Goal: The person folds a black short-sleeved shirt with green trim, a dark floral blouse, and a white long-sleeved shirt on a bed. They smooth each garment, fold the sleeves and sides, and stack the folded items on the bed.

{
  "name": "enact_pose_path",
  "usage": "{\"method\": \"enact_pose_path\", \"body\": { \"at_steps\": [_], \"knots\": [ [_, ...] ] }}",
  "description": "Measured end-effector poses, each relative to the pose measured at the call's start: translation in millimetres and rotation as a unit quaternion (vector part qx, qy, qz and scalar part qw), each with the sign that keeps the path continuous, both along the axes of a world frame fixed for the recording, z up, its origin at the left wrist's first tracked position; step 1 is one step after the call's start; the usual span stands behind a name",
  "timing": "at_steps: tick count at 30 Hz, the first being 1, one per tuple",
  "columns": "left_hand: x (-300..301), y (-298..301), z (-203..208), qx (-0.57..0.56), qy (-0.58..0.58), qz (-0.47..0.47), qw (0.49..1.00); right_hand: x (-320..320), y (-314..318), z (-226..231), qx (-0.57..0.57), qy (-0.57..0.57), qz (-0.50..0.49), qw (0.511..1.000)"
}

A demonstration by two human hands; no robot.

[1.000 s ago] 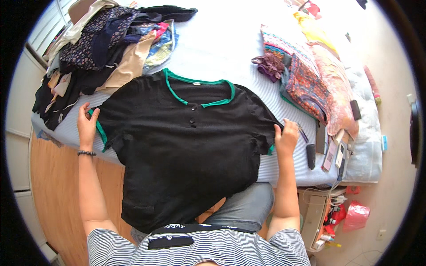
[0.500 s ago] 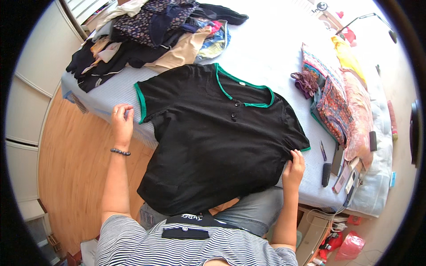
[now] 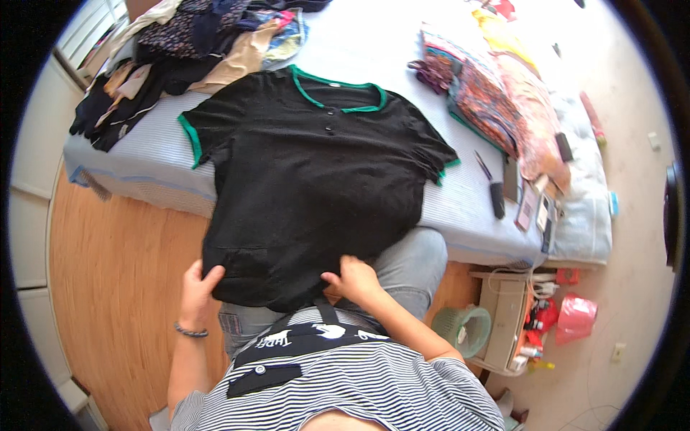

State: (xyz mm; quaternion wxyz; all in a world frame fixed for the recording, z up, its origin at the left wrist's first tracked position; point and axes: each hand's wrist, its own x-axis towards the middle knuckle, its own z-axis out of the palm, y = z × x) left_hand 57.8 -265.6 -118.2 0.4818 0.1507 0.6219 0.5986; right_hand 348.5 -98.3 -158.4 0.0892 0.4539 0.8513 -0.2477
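A black short-sleeved shirt (image 3: 309, 179) with green trim at the neck and sleeves lies spread front side up. Its upper part rests on the bed, and its lower part hangs over the edge toward my lap. Two dark buttons sit below the neckline. At the lower left corner, my left hand (image 3: 195, 291) has its thumb and fingers closed at the shirt's side edge. My right hand (image 3: 356, 279) is closed on the bottom hem, right of its middle, with some fingers hidden by cloth.
The bed (image 3: 374, 43) has a pale striped cover. A clothes pile (image 3: 180, 57) is at the far left, with folded patterned cloth (image 3: 485, 97) at the right. A pen (image 3: 483, 165), a dark case (image 3: 497, 201) and phones (image 3: 527, 207) lie nearby. Below stands a green basket (image 3: 463, 332).
Both hands have come down from the sleeves' level to the shirt's bottom; the right also moved left. The hem looks straighter, and the whole view has shifted.
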Motion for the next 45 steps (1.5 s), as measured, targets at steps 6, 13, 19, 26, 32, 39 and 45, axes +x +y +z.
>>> {"method": "enact_pose_path", "body": {
  "at_steps": [6, 13, 19, 26, 32, 39, 45],
  "knots": [
    [-2, 2, 52, 0.135, -0.151, -0.089, 0.975, 50, 36, -52, -0.080, 0.367, -0.375, 0.848],
    [6, -6, 52, 0.098, -0.173, -0.139, 0.970, 24, 61, -50, -0.249, 0.505, -0.546, 0.621],
    [-11, -48, 41, 0.111, -0.084, -0.139, 0.980, 23, 72, -50, -0.357, 0.560, -0.580, 0.471],
    [-22, -6, 66, 0.256, -0.228, 0.064, 0.937, 41, 78, -28, -0.032, 0.522, -0.400, 0.753],
    [-34, -34, 68, 0.189, -0.213, -0.005, 0.959, 112, 62, 146, -0.271, 0.612, -0.262, 0.695],
    [5, -85, -8, -0.001, -0.217, -0.134, 0.967, 200, 20, 52, -0.361, 0.494, -0.354, 0.708],
    [5, -103, -14, -0.008, -0.175, -0.166, 0.970, 204, -38, 40, -0.397, 0.464, -0.373, 0.698]
  ]
}}
